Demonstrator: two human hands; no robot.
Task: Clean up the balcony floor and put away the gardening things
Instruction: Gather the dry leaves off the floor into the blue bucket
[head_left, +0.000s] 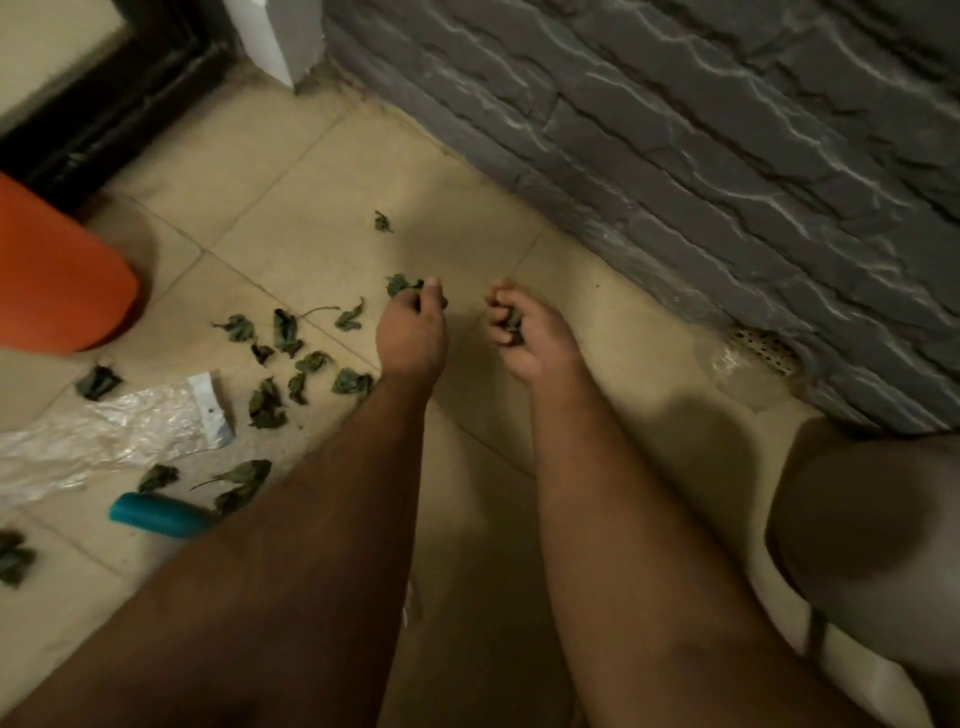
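Green wilted leaves (283, 358) litter the beige tile floor (291, 171), mostly left of both arms, between the orange pot (57, 270) and the left hand (412, 332). One stray leaf (383, 222) sits apart, further toward the grey stone wall (701, 156).

Left hand: fingers curled, pinching a leaf (399, 285) at the fingertips, right at floor level. Looks like a pick-up in progress.

Right hand (524, 332): fingers curled up round a small wad of leaves (513, 326), palm turned up. My read: it serves as the collecting hand, so the left can keep picking without trips to a bin.

Not yet dealt with: crumpled clear plastic wrapper (104, 436) with a white label strip, and a teal cylindrical handle (161, 514) of some tool, its far end hidden by the left forearm. Can't tell which tool. More leaves at the left frame edge (13, 556).

Floor drain grate (763, 348) sits at the wall base, right side, so loose bits should be kept clear of it.

Progress estimate: early, most of the leaves are still down.
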